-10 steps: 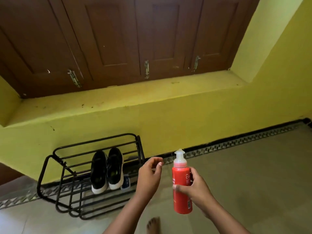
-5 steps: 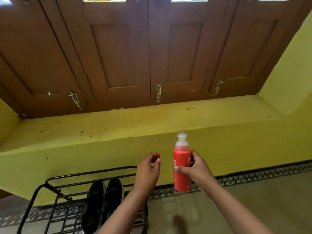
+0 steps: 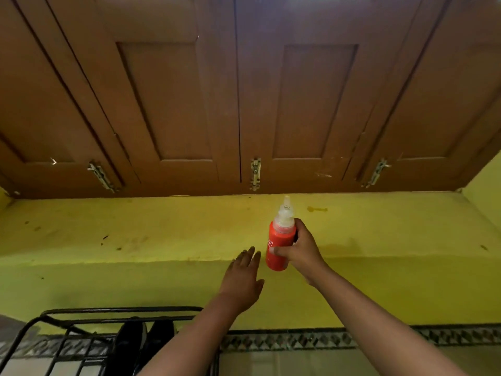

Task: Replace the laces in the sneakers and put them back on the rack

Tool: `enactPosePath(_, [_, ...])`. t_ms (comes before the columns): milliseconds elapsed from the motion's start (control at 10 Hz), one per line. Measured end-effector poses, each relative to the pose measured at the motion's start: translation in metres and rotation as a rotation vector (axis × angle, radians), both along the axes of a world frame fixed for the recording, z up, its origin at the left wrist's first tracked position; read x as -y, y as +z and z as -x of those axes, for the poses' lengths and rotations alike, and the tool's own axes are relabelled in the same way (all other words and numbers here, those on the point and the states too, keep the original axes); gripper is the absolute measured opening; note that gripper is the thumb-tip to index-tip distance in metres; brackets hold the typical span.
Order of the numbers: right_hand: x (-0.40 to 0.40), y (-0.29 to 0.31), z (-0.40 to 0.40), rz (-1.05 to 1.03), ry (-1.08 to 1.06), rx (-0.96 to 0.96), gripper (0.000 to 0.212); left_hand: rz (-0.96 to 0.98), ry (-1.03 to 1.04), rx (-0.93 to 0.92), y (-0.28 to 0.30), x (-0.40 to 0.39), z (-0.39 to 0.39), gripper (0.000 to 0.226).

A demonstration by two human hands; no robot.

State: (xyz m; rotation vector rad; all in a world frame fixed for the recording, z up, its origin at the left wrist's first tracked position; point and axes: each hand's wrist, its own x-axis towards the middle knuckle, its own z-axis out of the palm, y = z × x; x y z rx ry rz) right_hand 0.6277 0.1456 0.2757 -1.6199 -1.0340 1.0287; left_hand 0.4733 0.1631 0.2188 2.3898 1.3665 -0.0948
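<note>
Right hand has carried the red bottle up to the yellow ledge, fingers wrapped round it. Left hand has flattened, fingers straight, holding nothing. Sneakers sit on the rack below the ledge; lacing looks finished, bottle likely being parked.

two hands: left, right. one red bottle. two black sneakers. one wire rack. three latches. one yellow ledge.
</note>
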Motion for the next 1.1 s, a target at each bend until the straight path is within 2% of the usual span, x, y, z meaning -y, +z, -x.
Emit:
enactPosePath(100, [-0.032, -0.008, -0.013, 0.000, 0.018, -0.002, 0.065, 0.019, -0.019, -0.095, -0.008, -0.017, -0.009, 0.073])
enactPosePath(300, [-0.073, -0.027, -0.031, 0.023, 0.045, -0.002, 0.070, 0.062, -0.030, -0.164, -0.024, -0.035, -0.018, 0.072])
enactPosePath(800, [-0.081, -0.047, -0.044, 0.040, 0.077, 0.036, 0.071, 0.044, 0.040, -0.159, -0.029, -0.031, -0.028, 0.072])
enactPosePath(1000, [-0.070, -0.054, -0.044, 0.077, 0.031, 0.062, 0.073, 0.056, 0.086, -0.089, -0.024, -0.028, -0.026, 0.071])
enactPosePath(1100, [-0.051, -0.061, -0.042, 0.083, -0.116, 0.125, 0.063, 0.013, 0.166, 0.081, -0.017, -0.021, -0.024, 0.067])
